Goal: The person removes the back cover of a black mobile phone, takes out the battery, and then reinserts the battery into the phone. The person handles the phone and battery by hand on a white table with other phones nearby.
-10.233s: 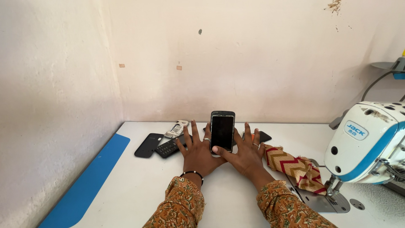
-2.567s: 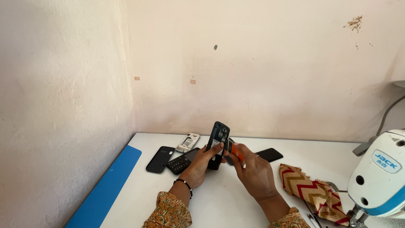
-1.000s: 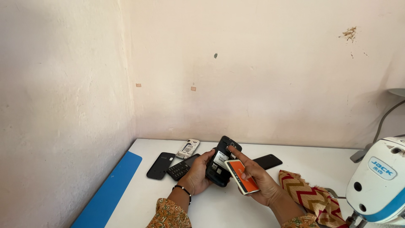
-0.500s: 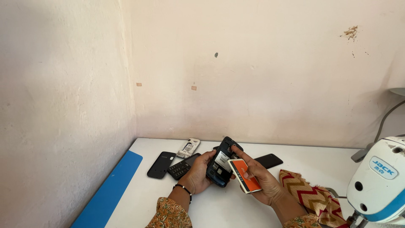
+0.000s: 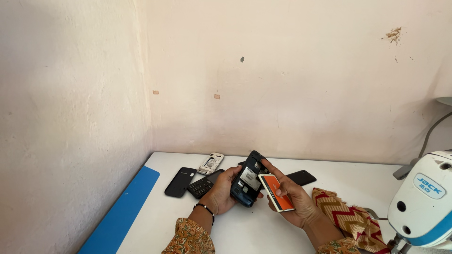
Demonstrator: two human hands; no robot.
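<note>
A: Holding the open-backed phone [image 5: 246, 184] in the left hand [image 5: 221, 190], above the white table [image 5: 245, 230], near its middle. Fingers wrapped around the phone's lower left edge, back side tilted up toward the camera.

B: Right hand [image 5: 294, 202]?

A: Closed on a flat orange-and-white battery [image 5: 277, 192], pinched between thumb and fingers. Battery sits just beside the phone's right edge; can't tell if they touch. One right fingertip reaches up to the phone's top corner.

B: Phone's back cover on?

A: Off. Inner bay is visible, with a white label patch in it.

B: What else is on the table?

A: Left of the hands: a black cover piece [image 5: 180, 181] lying flat, a black keypad phone [image 5: 202, 184] just beside it, partly behind the left hand, and a small silver phone [image 5: 210, 163] further back toward the wall. A dark slab phone [image 5: 301, 177] lies behind the right hand. Zigzag-patterned cloth [image 5: 351, 216] is next to the right wrist. White and blue sewing machine [image 5: 423, 202] at the far right. Blue strip [image 5: 122, 211] runs along the table's left edge.

B: Wrist details?

A: Dark beaded bracelet [image 5: 206, 210] on the left wrist, patterned sleeves on both arms.
</note>
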